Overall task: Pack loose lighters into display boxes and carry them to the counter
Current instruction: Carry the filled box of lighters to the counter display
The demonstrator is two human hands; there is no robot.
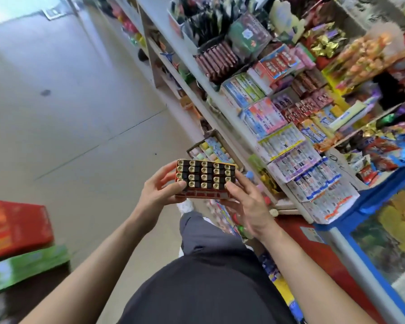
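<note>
At frame centre, ahead of the torso: display box (204, 195) filled with lighters (205, 175), caps up, held about level above the floor (80, 113). Judged light; thin card walls probably flex and the contents sit loose, so grip both short ends and keep it flat. Left hand (156, 194) clamps the 9 o'clock end, right hand (250, 204) the 4 o'clock corner. Both forearms angle inward. Shelves (220, 94) at 2 o'clock.

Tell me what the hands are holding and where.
The filled display box of lighters, held between both hands: the left hand grips its left end, the right hand its right end.
</note>
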